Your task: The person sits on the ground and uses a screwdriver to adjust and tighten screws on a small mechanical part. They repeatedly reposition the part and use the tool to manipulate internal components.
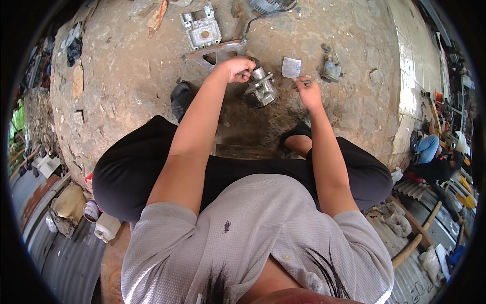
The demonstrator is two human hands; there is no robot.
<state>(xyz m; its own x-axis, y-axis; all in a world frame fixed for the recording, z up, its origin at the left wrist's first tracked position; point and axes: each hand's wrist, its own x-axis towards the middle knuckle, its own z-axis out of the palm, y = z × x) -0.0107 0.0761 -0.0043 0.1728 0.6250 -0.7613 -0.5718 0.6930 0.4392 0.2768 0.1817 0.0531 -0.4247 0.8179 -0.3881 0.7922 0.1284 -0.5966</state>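
My left hand (240, 70) is closed at the upper left of a silvery metal engine part (261, 92), which looks like a carburetor and rests on the dirty floor. Something dark shows at the fingers, too small to name. To the right of that part, my right hand (308, 93) pinches a small dark grey piece (301, 82) between thumb and fingers. Just beyond it a whitish square of paper (291, 67) lies flat on the floor. Behind my left hand is a flat rusty metal bracket (215, 53) with cut-out openings.
A cast metal housing (201, 28) lies farther off, beside a corded power tool (268, 6). Another small metal part (331, 70) sits to the right. My feet flank the work spot, a black shoe (180, 99) at left. A person (436, 161) crouches at far right.
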